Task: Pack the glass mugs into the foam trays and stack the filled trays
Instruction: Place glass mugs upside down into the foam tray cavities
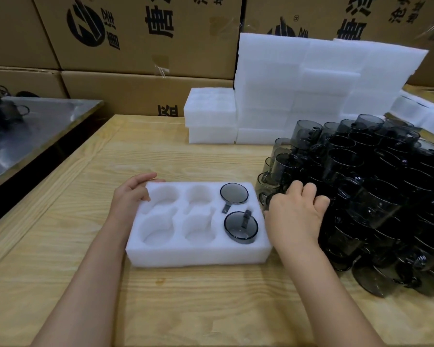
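1. On the wooden surface (pixel 186 159) lies one foam tray (pixel 198 256) with six cavities: two hold mugs, four are empty.
2. Both seated mugs, the far mug (pixel 234 194) and the near mug (pixel 241 226), are smoke-grey glass and fill the right column.
3. One pile (pixel 376 196) of loose mugs, too many to count, sits just beside the tray's right edge.
4. The left grip (pixel 133 194) holds the tray's far-left corner, fingers curled over it. The right grip (pixel 296 211) curls onto the pile's edge; whether it is clamped cannot be told.
5. Bare wood lies left of, behind and in front of the tray.
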A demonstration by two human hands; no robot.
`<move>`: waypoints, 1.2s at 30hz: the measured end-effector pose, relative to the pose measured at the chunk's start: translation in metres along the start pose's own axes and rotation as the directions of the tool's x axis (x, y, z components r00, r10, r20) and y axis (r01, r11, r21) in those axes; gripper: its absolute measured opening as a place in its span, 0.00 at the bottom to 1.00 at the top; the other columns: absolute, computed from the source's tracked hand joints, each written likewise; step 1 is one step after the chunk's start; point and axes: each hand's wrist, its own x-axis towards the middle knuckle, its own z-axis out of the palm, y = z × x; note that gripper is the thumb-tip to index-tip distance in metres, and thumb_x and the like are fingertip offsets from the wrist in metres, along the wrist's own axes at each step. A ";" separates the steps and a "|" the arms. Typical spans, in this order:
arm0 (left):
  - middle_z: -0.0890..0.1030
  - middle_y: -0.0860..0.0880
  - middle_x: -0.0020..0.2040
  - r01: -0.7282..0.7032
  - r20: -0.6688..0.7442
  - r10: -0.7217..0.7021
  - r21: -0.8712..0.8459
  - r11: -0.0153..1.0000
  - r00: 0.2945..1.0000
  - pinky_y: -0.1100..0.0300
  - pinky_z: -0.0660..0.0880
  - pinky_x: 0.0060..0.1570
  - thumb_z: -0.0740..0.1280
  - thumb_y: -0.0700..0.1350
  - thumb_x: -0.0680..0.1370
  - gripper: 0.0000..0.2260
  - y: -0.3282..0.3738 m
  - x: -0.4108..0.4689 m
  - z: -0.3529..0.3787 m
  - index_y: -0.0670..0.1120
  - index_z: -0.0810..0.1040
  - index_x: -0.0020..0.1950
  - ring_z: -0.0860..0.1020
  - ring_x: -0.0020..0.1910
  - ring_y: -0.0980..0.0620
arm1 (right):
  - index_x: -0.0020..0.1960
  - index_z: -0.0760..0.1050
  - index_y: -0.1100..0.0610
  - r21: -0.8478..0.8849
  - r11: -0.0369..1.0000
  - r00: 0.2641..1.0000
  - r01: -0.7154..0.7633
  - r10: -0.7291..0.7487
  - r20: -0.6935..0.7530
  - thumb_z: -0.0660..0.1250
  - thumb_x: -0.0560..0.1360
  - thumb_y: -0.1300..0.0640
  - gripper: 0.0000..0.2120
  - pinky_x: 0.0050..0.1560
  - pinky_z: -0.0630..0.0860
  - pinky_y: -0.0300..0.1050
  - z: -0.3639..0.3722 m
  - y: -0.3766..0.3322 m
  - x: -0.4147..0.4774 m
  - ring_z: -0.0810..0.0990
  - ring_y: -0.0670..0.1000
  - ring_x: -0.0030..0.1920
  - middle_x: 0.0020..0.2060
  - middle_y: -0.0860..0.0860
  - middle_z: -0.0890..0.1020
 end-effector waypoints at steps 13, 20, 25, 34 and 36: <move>0.84 0.48 0.48 0.021 0.056 -0.020 -0.016 1.000 0.998 0.61 0.79 0.37 0.57 0.27 0.69 0.21 -0.002 0.001 -0.001 0.44 0.80 0.54 0.83 0.43 0.51 | 0.46 0.78 0.55 0.484 0.873 0.988 0.058 0.019 -0.153 0.62 0.77 0.59 0.05 0.40 0.63 0.46 -0.035 0.008 0.002 0.69 0.57 0.38 0.35 0.54 0.77; 0.84 0.49 0.40 -0.016 0.082 0.013 0.040 0.999 0.997 0.63 0.77 0.31 0.57 0.27 0.68 0.22 -0.001 -0.004 0.006 0.44 0.80 0.54 0.82 0.35 0.53 | 0.41 0.81 0.54 0.829 0.495 0.964 0.262 -0.098 -0.246 0.70 0.73 0.54 0.04 0.46 0.70 0.44 -0.060 -0.007 -0.006 0.77 0.50 0.43 0.33 0.41 0.80; 0.81 0.46 0.43 -0.008 0.092 0.004 0.041 0.999 0.996 0.63 0.77 0.31 0.59 0.35 0.58 0.25 -0.001 -0.005 0.007 0.44 0.80 0.52 0.81 0.35 0.52 | 0.44 0.80 0.58 0.796 0.496 0.928 0.347 -0.303 -0.215 0.68 0.74 0.60 0.03 0.54 0.67 0.42 -0.045 -0.033 -0.001 0.72 0.52 0.52 0.45 0.48 0.73; 0.78 0.43 0.45 -0.006 0.091 0.000 0.072 0.997 0.996 0.64 0.76 0.31 0.59 0.36 0.57 0.25 -0.001 -0.003 0.008 0.45 0.80 0.52 0.78 0.36 0.49 | 0.46 0.77 0.54 0.680 0.579 0.819 0.450 -0.572 -0.054 0.63 0.77 0.58 0.04 0.52 0.69 0.45 -0.041 -0.039 0.021 0.74 0.51 0.54 0.50 0.49 0.79; 0.78 0.43 0.44 -0.005 0.092 -0.001 0.064 0.998 0.996 0.65 0.76 0.30 0.59 0.35 0.57 0.25 0.000 -0.004 0.009 0.44 0.80 0.52 0.77 0.36 0.49 | 0.42 0.74 0.54 0.665 0.602 0.821 0.443 -0.570 -0.030 0.66 0.75 0.52 0.06 0.43 0.69 0.43 -0.047 -0.041 0.021 0.74 0.50 0.46 0.42 0.47 0.79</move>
